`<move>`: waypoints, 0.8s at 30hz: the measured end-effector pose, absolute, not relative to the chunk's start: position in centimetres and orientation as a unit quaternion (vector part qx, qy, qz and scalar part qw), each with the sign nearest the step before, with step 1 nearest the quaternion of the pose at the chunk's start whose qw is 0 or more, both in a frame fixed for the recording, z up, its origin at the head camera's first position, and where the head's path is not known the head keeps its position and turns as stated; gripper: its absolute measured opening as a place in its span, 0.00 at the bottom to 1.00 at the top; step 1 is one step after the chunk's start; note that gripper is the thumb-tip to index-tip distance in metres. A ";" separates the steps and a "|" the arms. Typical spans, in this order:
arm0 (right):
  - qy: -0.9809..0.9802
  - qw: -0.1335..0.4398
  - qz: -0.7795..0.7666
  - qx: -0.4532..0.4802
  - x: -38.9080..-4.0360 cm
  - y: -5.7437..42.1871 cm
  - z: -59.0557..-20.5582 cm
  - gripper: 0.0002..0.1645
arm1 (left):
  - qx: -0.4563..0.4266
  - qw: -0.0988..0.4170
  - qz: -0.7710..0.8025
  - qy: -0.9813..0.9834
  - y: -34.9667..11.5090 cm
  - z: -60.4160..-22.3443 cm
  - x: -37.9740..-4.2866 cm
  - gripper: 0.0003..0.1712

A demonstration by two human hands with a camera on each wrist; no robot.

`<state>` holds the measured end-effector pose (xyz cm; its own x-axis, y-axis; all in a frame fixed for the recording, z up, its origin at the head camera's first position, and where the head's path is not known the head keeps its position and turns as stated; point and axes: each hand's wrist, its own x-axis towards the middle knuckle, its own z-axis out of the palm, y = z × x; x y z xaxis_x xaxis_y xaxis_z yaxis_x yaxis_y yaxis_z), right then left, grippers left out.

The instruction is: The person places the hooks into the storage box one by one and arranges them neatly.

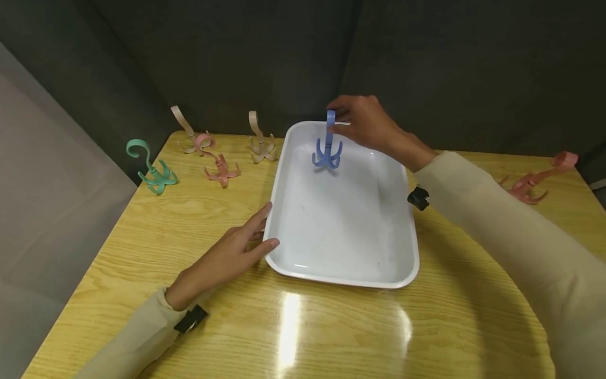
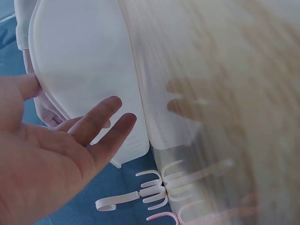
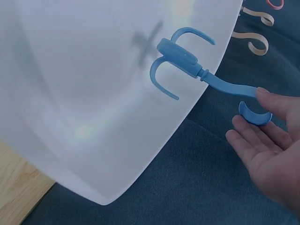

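A blue rotating four-claw hanger hook (image 1: 327,158) is over the far end of a white rectangular tray (image 1: 331,226), claws down and its curved top up. My right hand (image 1: 368,121) holds it by that curved top. In the right wrist view the thumb lies on the hook's stem and the fingers (image 3: 255,136) are under the curl. At the tray's near left side is my left hand (image 1: 229,251), thumb at the rim. The left wrist view shows its other fingers (image 2: 105,117) spread and nearly straight along the tray's outer wall.
Left of the tray stand a green hook (image 1: 158,176), a pink hook (image 1: 221,171) and two beige hooks, one (image 1: 262,147) close to the rim. Another pink hook (image 1: 527,187) lies at the right, partly behind my sleeve. A dark curtain (image 1: 265,58) hangs behind the wooden table (image 1: 227,337).
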<state>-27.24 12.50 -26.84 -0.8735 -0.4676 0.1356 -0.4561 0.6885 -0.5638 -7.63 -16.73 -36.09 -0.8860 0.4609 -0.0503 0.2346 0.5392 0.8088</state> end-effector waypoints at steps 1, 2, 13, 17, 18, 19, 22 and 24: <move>0.920 0.010 -0.304 -0.248 -27.2 12.4 -26.8 0.28 | 0.201 0.131 0.438 0.866 -16.7 -36.1 -7.6 0.46; 0.920 0.011 -0.304 -0.246 -27.2 12.3 -26.8 0.28 | 0.202 0.131 0.439 0.865 -16.7 -36.1 -7.7 0.46; 0.921 0.020 -0.301 -0.246 -27.5 11.0 -27.7 0.28 | 0.200 0.133 0.436 0.867 -16.6 -35.9 -7.5 0.46; 0.921 0.019 -0.299 -0.249 -27.5 10.6 -27.9 0.28 | 0.203 0.131 0.435 0.867 -16.5 -35.9 -7.5 0.46; 0.920 0.020 -0.300 -0.250 -27.5 10.6 -27.9 0.28 | 0.204 0.130 0.435 0.867 -16.5 -35.9 -7.4 0.46; 0.920 0.021 -0.300 -0.253 -27.5 10.5 -28.0 0.28 | 0.205 0.129 0.434 0.868 -16.5 -35.9 -7.4 0.47; 0.918 0.023 -0.298 -0.261 -27.4 10.3 -28.1 0.29 | 0.207 0.127 0.433 0.868 -16.5 -35.8 -7.3 0.47; 0.917 0.022 -0.297 -0.265 -27.4 10.2 -28.2 0.29 | 0.208 0.125 0.432 0.868 -16.5 -35.8 -7.3 0.47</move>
